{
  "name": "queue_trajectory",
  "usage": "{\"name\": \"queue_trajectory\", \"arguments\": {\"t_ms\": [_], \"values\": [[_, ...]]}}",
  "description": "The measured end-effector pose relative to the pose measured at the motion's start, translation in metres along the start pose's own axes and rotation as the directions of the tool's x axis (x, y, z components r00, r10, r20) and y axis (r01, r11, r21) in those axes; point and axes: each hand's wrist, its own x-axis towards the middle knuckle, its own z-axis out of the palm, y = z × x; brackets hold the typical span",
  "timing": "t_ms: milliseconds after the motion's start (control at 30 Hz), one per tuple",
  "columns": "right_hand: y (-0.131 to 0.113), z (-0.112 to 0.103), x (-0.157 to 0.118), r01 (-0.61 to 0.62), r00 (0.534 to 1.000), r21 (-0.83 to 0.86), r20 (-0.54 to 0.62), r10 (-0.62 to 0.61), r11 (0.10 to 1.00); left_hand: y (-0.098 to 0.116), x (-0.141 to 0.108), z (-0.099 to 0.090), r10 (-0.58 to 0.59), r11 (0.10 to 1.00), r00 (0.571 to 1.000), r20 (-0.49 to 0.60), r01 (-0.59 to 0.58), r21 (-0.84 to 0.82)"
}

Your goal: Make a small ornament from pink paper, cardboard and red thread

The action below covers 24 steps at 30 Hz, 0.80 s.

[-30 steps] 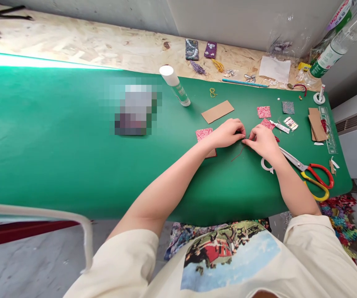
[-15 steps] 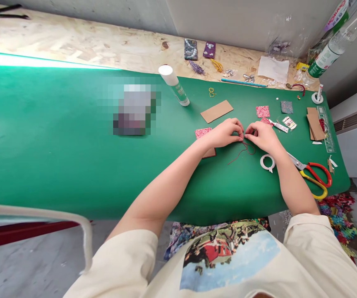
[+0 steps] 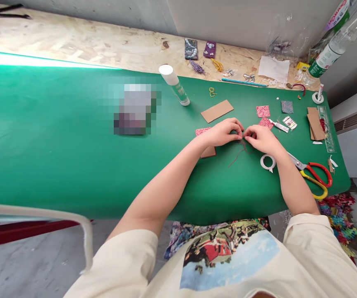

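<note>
My left hand [image 3: 229, 132] and my right hand [image 3: 257, 136] are close together over the green mat, each with fingers pinched. A thin dark red cord [image 3: 236, 158] hangs from between the fingertips, with a loose loop and a tail lying toward me. Both hands pinch this cord; the exact grip is hidden by the fingers. Partly under my left wrist lie a pink patterned fabric square [image 3: 202, 131] and a brown card piece with a dark red edge [image 3: 208, 153]. Beyond my right hand are another pink square [image 3: 265, 123] and a small white tube [image 3: 280, 126].
Red-and-yellow-handled scissors [image 3: 313, 176] and a tape roll [image 3: 268, 163] lie by my right forearm. A glue stick [image 3: 175, 85] stands behind my left hand, near a cardboard strip [image 3: 217, 111]. Cardboard pieces [image 3: 315, 126] and a clear ruler [image 3: 326, 130] are at the right edge.
My right hand has shifted slightly left, closer to my left hand, and its fingers have curled a little. The cord's loop and tail have moved slightly.
</note>
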Motion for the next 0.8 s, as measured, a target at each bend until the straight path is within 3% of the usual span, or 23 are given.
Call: {"name": "queue_trajectory", "arguments": {"t_ms": [233,567,800], "values": [[-0.002,0.008,-0.001,-0.047,0.999,0.309,0.017,0.044,0.95,0.0,0.0,-0.003,-0.034,0.999,0.999,-0.01,0.033,-0.043],[-0.015,0.016,0.0,-0.065,0.992,0.332,-0.083,0.098,0.941,-0.001,-0.001,-0.005,-0.029,0.996,1.0,0.011,0.03,-0.085],[-0.008,0.014,0.002,-0.083,0.992,0.343,-0.062,0.111,0.936,-0.003,-0.001,-0.005,-0.028,0.997,0.999,0.019,0.03,-0.075]]}}
